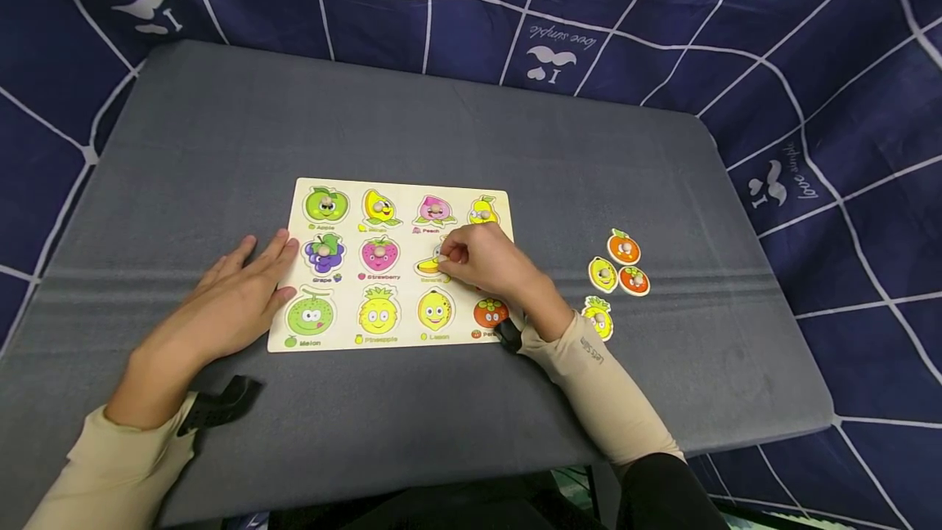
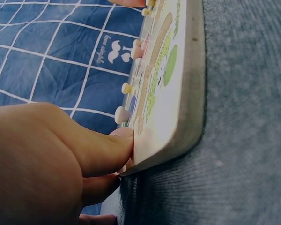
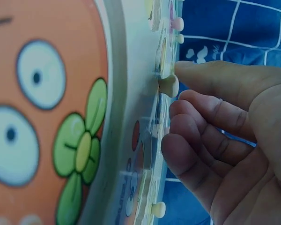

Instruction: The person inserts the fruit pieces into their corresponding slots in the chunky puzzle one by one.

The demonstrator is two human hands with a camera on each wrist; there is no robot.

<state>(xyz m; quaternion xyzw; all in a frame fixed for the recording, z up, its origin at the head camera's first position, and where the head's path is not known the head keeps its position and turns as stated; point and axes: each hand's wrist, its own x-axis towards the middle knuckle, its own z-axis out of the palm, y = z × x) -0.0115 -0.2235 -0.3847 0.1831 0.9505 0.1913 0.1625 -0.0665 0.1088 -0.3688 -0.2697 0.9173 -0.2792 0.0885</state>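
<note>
A cream wooden fruit puzzle board (image 1: pixel 408 330) lies flat on the grey table. My right hand (image 1: pixel 486 260) reaches over its middle row, thumb and fingertips pinching the small knob (image 3: pixel 168 86) of the yellow banana piece (image 1: pixel 427 267). The other fingers are curled in. My left hand (image 1: pixel 243 293) rests along the board's left edge with its fingers stretched out and its thumb (image 2: pixel 117 145) on the corner. Knobbed apple (image 1: pixel 326 204), grape (image 1: pixel 324 254) and strawberry (image 1: pixel 379 255) pieces sit on the board. The right hand hides part of the area right of the banana.
Several loose fruit pieces lie right of the board: an orange (image 1: pixel 623 249), a lemon (image 1: pixel 603 275), a persimmon (image 1: pixel 634 280) and a pineapple (image 1: pixel 598 318), partly behind the right sleeve. The table (image 1: pixel 412 121) is bordered by dark blue checked cloth (image 1: pixel 471 23).
</note>
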